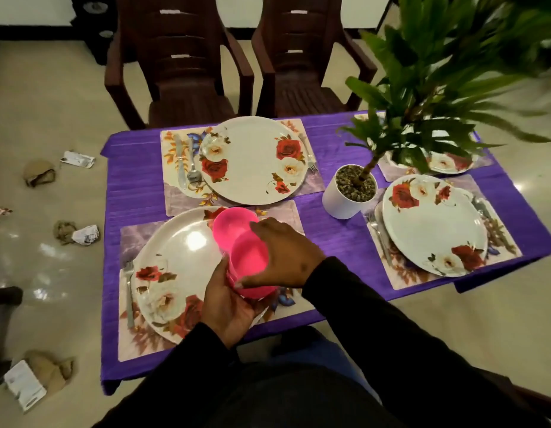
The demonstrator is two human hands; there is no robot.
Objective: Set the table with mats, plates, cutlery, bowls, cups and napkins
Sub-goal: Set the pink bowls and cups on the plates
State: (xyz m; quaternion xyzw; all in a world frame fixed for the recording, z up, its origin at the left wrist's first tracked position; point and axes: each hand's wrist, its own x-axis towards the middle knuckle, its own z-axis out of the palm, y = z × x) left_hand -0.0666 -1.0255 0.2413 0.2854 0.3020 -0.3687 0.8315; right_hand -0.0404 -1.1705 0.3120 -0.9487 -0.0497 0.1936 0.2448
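Note:
Pink plastic bowls (243, 242), nested in a stack, hang above the near left place setting. My left hand (231, 304) grips the stack from below. My right hand (283, 257) holds the stack's upper side, fingers around a bowl's rim. Under them lies a rose-patterned plate (172, 261) on a floral mat (135, 341), with a fork (129, 288) at its left. The far left plate (252, 159) rests on its mat with a knife and spoon (187, 162) beside it. Two more plates sit at right (434, 223), (447, 162), the farther one half hidden by leaves.
The table wears a purple cloth (339, 239). A white pot with a leafy plant (349, 193) stands mid-table, its leaves over the far right setting. Two brown chairs (181, 66), (302, 60) stand behind. Crumpled wrappers and paper (76, 233) litter the floor at left.

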